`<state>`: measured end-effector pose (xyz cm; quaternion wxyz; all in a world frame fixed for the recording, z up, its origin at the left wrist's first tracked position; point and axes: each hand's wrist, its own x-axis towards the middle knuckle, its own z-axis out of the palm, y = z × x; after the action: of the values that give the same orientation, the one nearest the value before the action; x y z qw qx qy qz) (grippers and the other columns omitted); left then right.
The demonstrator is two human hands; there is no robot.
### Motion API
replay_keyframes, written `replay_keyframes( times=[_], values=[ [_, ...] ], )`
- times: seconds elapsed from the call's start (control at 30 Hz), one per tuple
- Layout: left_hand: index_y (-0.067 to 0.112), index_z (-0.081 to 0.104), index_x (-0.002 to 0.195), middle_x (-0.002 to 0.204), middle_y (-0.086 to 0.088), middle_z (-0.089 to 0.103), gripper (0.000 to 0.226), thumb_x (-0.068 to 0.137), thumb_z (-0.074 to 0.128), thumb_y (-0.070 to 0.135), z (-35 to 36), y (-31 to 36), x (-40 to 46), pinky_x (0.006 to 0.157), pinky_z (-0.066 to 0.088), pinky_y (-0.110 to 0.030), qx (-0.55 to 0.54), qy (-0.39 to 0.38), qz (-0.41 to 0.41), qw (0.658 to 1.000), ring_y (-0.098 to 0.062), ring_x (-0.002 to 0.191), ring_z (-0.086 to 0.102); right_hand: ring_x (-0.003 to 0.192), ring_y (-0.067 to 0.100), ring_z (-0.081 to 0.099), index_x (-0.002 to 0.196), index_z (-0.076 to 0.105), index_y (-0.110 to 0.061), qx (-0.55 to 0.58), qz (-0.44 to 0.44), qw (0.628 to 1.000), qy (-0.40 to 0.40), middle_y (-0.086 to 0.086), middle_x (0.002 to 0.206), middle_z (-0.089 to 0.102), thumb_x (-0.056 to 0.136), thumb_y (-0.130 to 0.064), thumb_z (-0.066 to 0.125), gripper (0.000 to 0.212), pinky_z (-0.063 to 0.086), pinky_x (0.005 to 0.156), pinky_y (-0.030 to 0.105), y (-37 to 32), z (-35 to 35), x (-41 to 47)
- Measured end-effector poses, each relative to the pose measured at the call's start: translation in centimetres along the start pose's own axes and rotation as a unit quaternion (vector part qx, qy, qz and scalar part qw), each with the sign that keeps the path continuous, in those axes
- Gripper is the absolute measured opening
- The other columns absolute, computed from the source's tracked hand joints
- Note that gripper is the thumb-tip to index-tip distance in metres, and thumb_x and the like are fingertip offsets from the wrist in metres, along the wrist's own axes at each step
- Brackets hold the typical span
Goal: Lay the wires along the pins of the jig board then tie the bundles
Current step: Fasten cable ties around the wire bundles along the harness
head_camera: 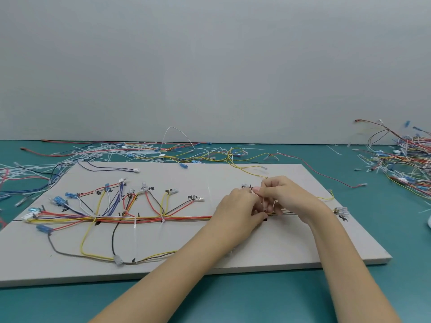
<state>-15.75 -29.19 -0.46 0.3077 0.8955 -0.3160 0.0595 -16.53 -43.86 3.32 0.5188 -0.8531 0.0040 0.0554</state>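
I see the flat pale grey jig board (256, 248) lying on the teal table (233, 299). The multicoloured wire bundle (151, 219) runs left to right along its black pins. My left hand (238, 206) and right hand (283, 194) meet over the bundle's right part, both pinching a thin white cable tie (263, 202). Loose wires and ties (401, 164) are piled at the far right.

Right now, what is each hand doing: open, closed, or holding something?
Left hand: closed, fingers curled at the wire bundle on the jig board.
Right hand: closed, pinching a thin white cable tie above the bundle.
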Motion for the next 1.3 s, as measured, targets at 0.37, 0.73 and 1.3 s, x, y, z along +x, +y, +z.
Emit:
replay_keyframes(
  times=[0.37, 0.73, 1.3],
  values=[
    [0.013, 0.055, 0.111, 0.116, -0.006, 0.050, 0.021, 0.100, 0.044, 0.028, -0.7, 0.5, -0.5, 0.085, 0.044, -0.040, 0.151, -0.036, 0.073, 0.985, -0.025, 0.108, 0.045, 0.060, 0.020, 0.049, 0.074, 0.064, -0.009, -0.009, 0.050, 0.997, 0.062, 0.008, 0.075, 0.060, 0.100, -0.035, 0.048, 0.040, 0.039, 0.053, 0.021, 0.2, -1.2, -0.4],
    [0.013, 0.051, 0.107, 0.112, -0.007, 0.053, 0.018, 0.101, 0.044, 0.028, -0.4, 0.1, -0.6, 0.091, 0.043, -0.043, 0.097, -0.056, 0.041, 0.993, -0.026, 0.107, 0.046, 0.042, 0.021, 0.052, 0.067, 0.055, -0.008, -0.165, 0.136, 0.975, 0.059, 0.009, 0.049, 0.059, 0.097, -0.029, 0.052, 0.036, 0.045, 0.053, 0.026, 1.5, -2.3, -0.2],
    [0.016, 0.058, 0.103, 0.105, -0.002, 0.057, 0.016, 0.095, 0.057, 0.030, 0.2, -0.6, -0.5, 0.087, 0.045, -0.036, -0.008, -0.029, 0.029, 0.999, -0.021, 0.102, 0.050, 0.065, 0.025, 0.049, 0.061, 0.056, -0.009, -0.228, 0.234, 0.918, 0.223, 0.005, 0.058, 0.052, 0.083, -0.019, 0.064, 0.025, 0.034, 0.063, 0.029, 3.3, -4.3, 0.2]
  ],
)
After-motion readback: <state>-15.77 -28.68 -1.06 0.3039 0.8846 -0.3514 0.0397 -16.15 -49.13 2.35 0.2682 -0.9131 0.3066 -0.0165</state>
